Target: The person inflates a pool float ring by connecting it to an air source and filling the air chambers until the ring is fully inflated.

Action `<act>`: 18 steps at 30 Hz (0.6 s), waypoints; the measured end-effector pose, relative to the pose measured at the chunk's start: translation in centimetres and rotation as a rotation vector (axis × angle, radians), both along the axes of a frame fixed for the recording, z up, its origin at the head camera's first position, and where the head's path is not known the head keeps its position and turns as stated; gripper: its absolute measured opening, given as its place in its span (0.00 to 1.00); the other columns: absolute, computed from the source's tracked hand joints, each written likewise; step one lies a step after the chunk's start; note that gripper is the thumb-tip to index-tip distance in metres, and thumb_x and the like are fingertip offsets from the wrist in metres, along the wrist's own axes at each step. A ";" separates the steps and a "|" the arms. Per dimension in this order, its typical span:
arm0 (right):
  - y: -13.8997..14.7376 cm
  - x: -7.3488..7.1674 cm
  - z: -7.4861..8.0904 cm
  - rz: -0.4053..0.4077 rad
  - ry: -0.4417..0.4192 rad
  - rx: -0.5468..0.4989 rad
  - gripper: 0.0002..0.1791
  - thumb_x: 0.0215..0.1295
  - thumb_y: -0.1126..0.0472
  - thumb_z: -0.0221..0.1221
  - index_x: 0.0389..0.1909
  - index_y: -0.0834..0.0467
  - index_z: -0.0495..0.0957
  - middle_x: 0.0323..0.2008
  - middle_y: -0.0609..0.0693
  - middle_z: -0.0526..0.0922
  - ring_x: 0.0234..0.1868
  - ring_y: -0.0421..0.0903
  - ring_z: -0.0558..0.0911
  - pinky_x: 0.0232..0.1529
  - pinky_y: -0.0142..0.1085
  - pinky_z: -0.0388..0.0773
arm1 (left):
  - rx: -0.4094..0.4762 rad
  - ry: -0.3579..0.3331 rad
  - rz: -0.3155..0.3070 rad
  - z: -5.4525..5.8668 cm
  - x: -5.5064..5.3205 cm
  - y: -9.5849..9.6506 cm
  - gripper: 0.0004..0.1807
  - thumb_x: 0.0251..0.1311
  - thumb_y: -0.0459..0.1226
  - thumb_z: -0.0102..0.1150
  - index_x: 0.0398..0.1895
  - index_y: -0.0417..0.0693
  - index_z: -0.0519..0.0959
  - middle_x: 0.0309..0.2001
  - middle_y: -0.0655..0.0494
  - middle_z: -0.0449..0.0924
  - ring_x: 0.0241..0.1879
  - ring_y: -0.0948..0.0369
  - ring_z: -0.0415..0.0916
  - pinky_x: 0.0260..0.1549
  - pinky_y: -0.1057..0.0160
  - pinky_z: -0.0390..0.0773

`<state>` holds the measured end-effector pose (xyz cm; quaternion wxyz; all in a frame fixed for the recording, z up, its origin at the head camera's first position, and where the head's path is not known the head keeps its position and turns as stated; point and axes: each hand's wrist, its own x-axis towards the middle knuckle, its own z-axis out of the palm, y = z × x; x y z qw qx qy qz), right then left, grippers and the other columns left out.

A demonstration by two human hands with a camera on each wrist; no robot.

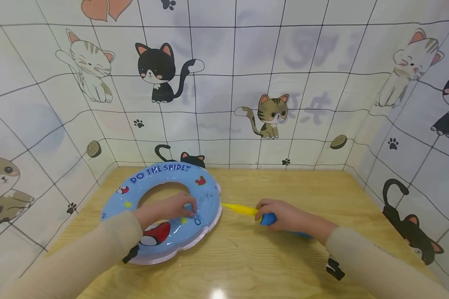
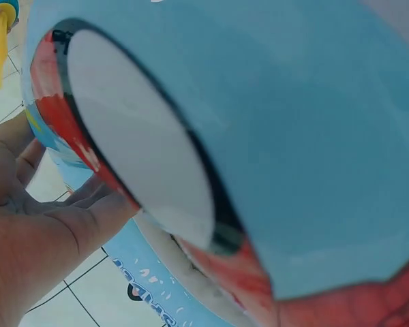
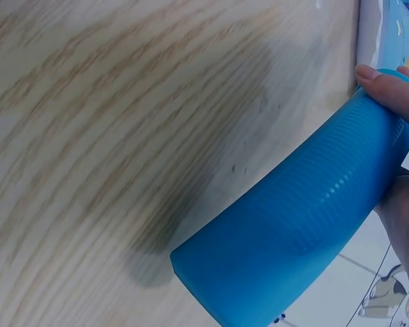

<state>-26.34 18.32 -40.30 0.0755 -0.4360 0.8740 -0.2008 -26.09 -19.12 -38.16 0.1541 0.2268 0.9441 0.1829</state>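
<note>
A blue inflatable swim ring [image 1: 208, 203] printed "DO THE SPIDEY" lies on the left of the table, inflated. My left hand [image 1: 170, 207] reaches over its hole and pinches the ring's near right part, fingers bent at its surface; the exact spot between the fingertips is partly hidden. In the left wrist view the red and white print [image 2: 140, 136] fills the middle. My right hand [image 1: 284, 215] grips a blue air pump [image 3: 286, 211] with a ribbed body. The pump's tapered yellow nozzle [image 1: 241, 209] points left, its tip right at the ring's edge.
The wooden table [image 1: 247, 257] is enclosed by tiled-pattern wall sheets [image 1: 217, 95] with cartoon cats at the back and both sides. The ring's far edge lies close to the back wall. A black strap piece [image 1: 334, 269] hangs below the right sleeve.
</note>
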 end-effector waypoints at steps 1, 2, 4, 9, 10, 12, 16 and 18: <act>0.3 0.1 0.1 -0.009 -0.006 -0.002 0.21 0.50 0.71 0.71 0.45 0.52 0.82 0.55 0.52 0.73 0.52 0.56 0.75 0.45 0.43 0.78 | 0.001 -0.006 0.014 0.0 0.0 0.1 0.03 0.62 0.41 0.64 0.37 0.60 0.79 0.36 0.61 0.72 0.43 0.59 0.68 0.39 0.63 0.73; 0.5 0.1 0.2 -0.016 -0.006 -0.001 0.21 0.50 0.70 0.71 0.45 0.51 0.82 0.55 0.52 0.73 0.52 0.56 0.75 0.45 0.43 0.79 | 0.001 -0.013 0.028 -0.1 0.1 0.2 0.03 0.63 0.41 0.64 0.37 0.59 0.79 0.36 0.60 0.72 0.43 0.59 0.68 0.39 0.63 0.73; 1.0 0.2 0.5 -0.033 -0.010 0.004 0.21 0.50 0.71 0.71 0.45 0.51 0.82 0.56 0.52 0.73 0.52 0.57 0.75 0.45 0.43 0.79 | -0.005 -0.019 0.050 -0.2 0.1 0.3 0.02 0.64 0.41 0.62 0.38 0.57 0.79 0.38 0.59 0.71 0.44 0.58 0.68 0.39 0.63 0.73; 2.3 0.4 1.2 -0.056 -0.004 0.015 0.21 0.51 0.71 0.71 0.46 0.51 0.82 0.56 0.53 0.73 0.53 0.58 0.75 0.47 0.46 0.78 | -0.009 -0.032 0.102 -0.2 0.2 0.4 0.02 0.66 0.42 0.60 0.38 0.56 0.78 0.39 0.56 0.70 0.42 0.58 0.69 0.37 0.62 0.73; 2.6 0.4 1.3 -0.060 -0.002 0.018 0.21 0.51 0.71 0.71 0.46 0.51 0.82 0.56 0.53 0.73 0.53 0.58 0.75 0.47 0.46 0.78 | -0.006 -0.034 0.110 -0.2 0.2 0.4 0.02 0.66 0.42 0.60 0.38 0.56 0.78 0.39 0.56 0.70 0.42 0.58 0.69 0.37 0.63 0.73; 3.2 0.4 1.4 -0.073 -0.001 0.023 0.22 0.50 0.71 0.71 0.46 0.50 0.82 0.56 0.53 0.73 0.53 0.58 0.75 0.47 0.46 0.78 | 0.004 -0.035 0.116 -0.2 0.2 0.4 0.02 0.66 0.41 0.59 0.38 0.56 0.79 0.39 0.56 0.70 0.42 0.58 0.69 0.37 0.62 0.73; 4.4 0.4 1.6 -0.103 -0.012 0.031 0.23 0.50 0.71 0.72 0.46 0.49 0.81 0.56 0.54 0.72 0.53 0.59 0.75 0.47 0.46 0.78 | 0.019 -0.030 0.104 -0.2 0.2 0.4 0.01 0.66 0.39 0.59 0.38 0.57 0.79 0.39 0.57 0.71 0.43 0.58 0.69 0.38 0.62 0.73; 5.0 0.3 1.7 -0.120 -0.022 0.036 0.23 0.50 0.71 0.72 0.46 0.50 0.81 0.57 0.55 0.72 0.53 0.59 0.75 0.47 0.47 0.78 | 0.019 -0.017 0.082 -0.2 0.1 0.3 0.01 0.65 0.39 0.60 0.38 0.57 0.79 0.38 0.58 0.72 0.43 0.58 0.69 0.39 0.62 0.73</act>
